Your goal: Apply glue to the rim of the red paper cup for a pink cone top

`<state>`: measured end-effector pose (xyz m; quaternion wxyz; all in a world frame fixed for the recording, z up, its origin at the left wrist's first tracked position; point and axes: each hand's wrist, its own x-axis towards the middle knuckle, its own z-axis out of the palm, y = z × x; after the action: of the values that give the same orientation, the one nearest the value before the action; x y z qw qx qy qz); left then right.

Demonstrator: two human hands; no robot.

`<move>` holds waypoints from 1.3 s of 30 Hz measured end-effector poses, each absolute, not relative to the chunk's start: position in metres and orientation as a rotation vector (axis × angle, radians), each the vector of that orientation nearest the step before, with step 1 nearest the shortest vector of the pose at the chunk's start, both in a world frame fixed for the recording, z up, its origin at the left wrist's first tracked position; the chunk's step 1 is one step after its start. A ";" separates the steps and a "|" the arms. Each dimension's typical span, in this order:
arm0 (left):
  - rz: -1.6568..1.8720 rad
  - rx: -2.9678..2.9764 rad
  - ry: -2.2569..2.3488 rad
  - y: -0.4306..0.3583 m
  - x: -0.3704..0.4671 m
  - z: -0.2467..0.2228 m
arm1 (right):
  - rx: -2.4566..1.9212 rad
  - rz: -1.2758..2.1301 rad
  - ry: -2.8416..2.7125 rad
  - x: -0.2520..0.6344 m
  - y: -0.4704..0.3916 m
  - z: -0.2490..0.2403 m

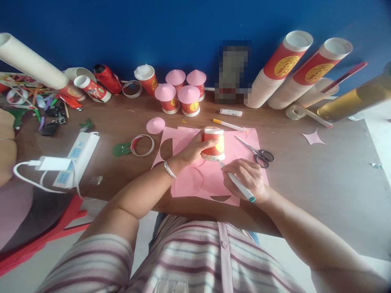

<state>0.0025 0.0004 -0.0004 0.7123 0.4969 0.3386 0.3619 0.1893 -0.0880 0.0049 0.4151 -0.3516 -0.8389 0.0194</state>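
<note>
In my left hand (197, 146) is a red paper cup (210, 142), turned upside down with its white, patterned rim toward me. My right hand (246, 177) grips a white marker pen (242, 189) with a teal end; its tip is close to the cup's rim, and I cannot tell whether it touches. Beneath both hands lie pink paper sheets (186, 187) with round outlines and cut-outs. Black-handled scissors (259, 155) rest at the sheets' right side. A yellow-capped marker (229, 125) lies along their top edge.
Behind stand several red cups with pink cone tops (189, 95), beside a glue stick (231, 112). Tall cup stacks (281, 67) lean at the right, near a tape roll (296, 112). At left are a power strip (77, 156) and a tape ring (142, 145). Another person's arm (6, 142) shows far left.
</note>
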 end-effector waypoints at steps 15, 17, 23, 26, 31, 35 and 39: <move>0.796 1.095 0.741 0.000 0.003 -0.001 | -0.837 0.050 -2.145 0.188 -0.087 0.007; 0.796 1.090 0.741 0.000 0.003 -0.002 | -0.843 0.050 -2.145 0.187 -0.087 0.007; 0.799 1.096 0.739 0.000 0.002 -0.006 | -0.847 0.051 -2.144 0.187 -0.086 0.006; 0.803 1.097 0.735 0.000 0.003 -0.005 | -0.844 0.044 -2.149 0.187 -0.086 0.008; 0.809 1.105 0.729 0.000 0.003 -0.004 | -0.851 0.030 -2.158 0.185 -0.085 0.009; 0.809 1.133 0.709 0.000 0.002 -0.006 | -0.862 0.038 -2.153 0.186 -0.085 0.008; 0.808 1.135 0.734 0.000 0.002 -0.005 | -0.876 0.061 -2.156 0.188 -0.086 0.007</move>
<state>0.0018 -0.0001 -0.0049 0.7057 0.5106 0.3304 0.3634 0.1876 -0.0863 0.0067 0.3958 -0.3457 -0.8504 0.0241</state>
